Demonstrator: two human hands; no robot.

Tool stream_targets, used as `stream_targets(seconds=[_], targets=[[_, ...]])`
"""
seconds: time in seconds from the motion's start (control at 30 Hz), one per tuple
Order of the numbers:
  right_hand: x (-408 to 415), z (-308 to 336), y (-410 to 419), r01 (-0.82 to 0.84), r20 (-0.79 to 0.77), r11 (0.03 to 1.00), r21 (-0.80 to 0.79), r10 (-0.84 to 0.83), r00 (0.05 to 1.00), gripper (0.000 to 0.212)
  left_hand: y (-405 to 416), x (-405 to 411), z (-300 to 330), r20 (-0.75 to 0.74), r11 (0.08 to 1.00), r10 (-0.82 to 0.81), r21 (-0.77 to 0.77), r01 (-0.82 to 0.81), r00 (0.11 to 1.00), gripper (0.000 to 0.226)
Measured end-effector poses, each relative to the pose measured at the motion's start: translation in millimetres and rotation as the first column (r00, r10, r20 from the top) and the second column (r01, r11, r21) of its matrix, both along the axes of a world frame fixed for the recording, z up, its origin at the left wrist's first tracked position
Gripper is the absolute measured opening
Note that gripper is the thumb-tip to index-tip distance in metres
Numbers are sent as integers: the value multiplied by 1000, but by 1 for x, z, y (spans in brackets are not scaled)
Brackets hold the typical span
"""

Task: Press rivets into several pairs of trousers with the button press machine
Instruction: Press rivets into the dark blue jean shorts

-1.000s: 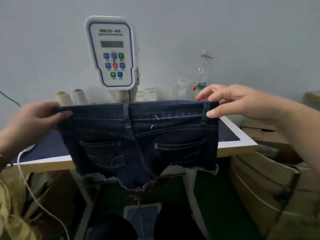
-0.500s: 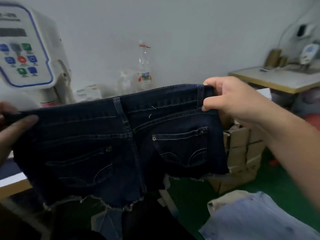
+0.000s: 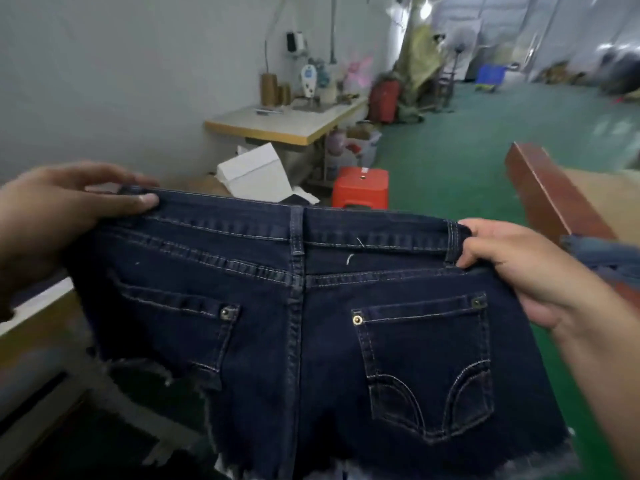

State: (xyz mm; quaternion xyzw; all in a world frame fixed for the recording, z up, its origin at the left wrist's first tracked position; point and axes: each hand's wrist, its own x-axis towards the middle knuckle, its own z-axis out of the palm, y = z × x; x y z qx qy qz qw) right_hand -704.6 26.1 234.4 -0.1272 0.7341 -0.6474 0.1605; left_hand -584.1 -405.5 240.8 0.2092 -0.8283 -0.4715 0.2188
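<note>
A pair of dark blue denim shorts (image 3: 304,341) with frayed hems hangs spread in the air in front of me, back side facing me. My left hand (image 3: 62,216) pinches the waistband at its left end. My right hand (image 3: 519,268) grips the waistband at its right end, by a belt loop. Rivets (image 3: 357,319) show at the corners of both back pockets. The button press machine is out of view.
The edge of my work table (image 3: 38,306) shows at the lower left. A wooden board (image 3: 554,199) and a lighter denim piece (image 3: 602,254) lie at the right. Ahead stand a sewing table (image 3: 287,124), a white box (image 3: 256,174) and a red stool (image 3: 360,185) on green floor.
My view and both hands have swung to the right with the shorts, away from the press machine, which has left the frame. The shorts have dropped lower and closer to me.
</note>
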Motion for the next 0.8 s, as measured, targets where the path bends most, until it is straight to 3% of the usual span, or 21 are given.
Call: stream_targets(seconds=[0.1,0.17,0.2,0.27,0.33,0.4,0.47,0.53,0.6,0.63,0.7,0.77,0.8], targets=[[-18,-59,18,161,70,974,158,-174,982,30,60,-28,-26,8,999,-40,-7,40,999,25],[-24,-114,24,222,66,907,358,-261,963,26,87,-41,-71,186,993,-111,-29,118,976,39],[-23,-144,26,203,86,872,446,-268,960,24,97,-42,-98,331,984,-176,42,172,927,55],[-16,-198,27,131,159,829,544,-255,954,27,111,-31,-153,598,945,-326,183,271,732,81],[-9,-235,27,195,137,812,550,-318,938,34,125,-17,-192,713,912,-380,182,368,589,89],[-8,-246,28,338,39,763,552,-428,903,34,133,-10,-218,738,910,-334,90,405,587,88],[-9,-241,26,421,-78,705,571,-464,883,27,138,-9,-223,727,903,-229,-90,421,648,87],[-10,-233,23,429,-214,609,667,-396,893,25,146,-9,-219,619,848,-172,-303,435,766,81],[-7,-226,15,470,-412,423,775,-226,883,53,160,-9,-210,465,787,-300,-373,492,833,73],[-3,-222,8,499,-488,436,749,-146,860,65,168,-10,-208,441,748,-379,-372,550,813,71],[11,-210,-11,430,-568,655,621,-2,823,67,178,-13,-211,530,640,-470,-346,686,706,70],[28,-198,-34,166,-561,829,533,200,803,51,180,-13,-217,707,548,-456,-256,796,541,67],[35,-195,-43,12,-515,824,566,342,786,43,178,-13,-220,765,512,-429,-233,827,481,65]])
